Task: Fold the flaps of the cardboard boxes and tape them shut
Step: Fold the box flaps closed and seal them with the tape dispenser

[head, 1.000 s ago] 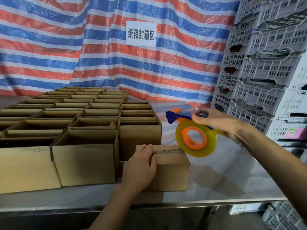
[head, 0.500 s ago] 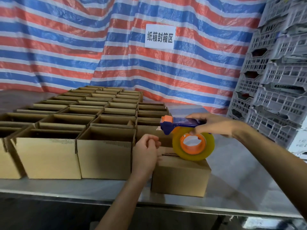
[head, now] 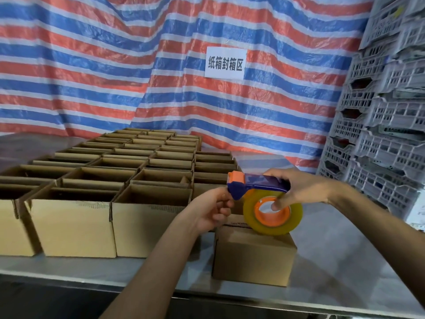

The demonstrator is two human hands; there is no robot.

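A small cardboard box [head: 253,256] with its flaps folded down stands on the steel table near the front edge. Just above it my right hand [head: 299,187] grips a blue and orange tape dispenser [head: 253,183] carrying a yellowish tape roll [head: 294,217]; one finger sits in the roll's orange core. My left hand [head: 213,209] is raised off the box, its fingers curled and pinching at the dispenser's blue front end, where the tape end lies. The tape end itself is too small to make out.
Several open cardboard boxes [head: 147,229] fill the steel table [head: 345,272] in rows to the left and behind. Grey plastic crates [head: 386,134] are stacked at the right. A striped tarp with a white sign [head: 225,63] hangs at the back.
My left hand has lifted off the closed box and gone up to the dispenser's front end. My right hand has brought the dispenser down and left, over the box.
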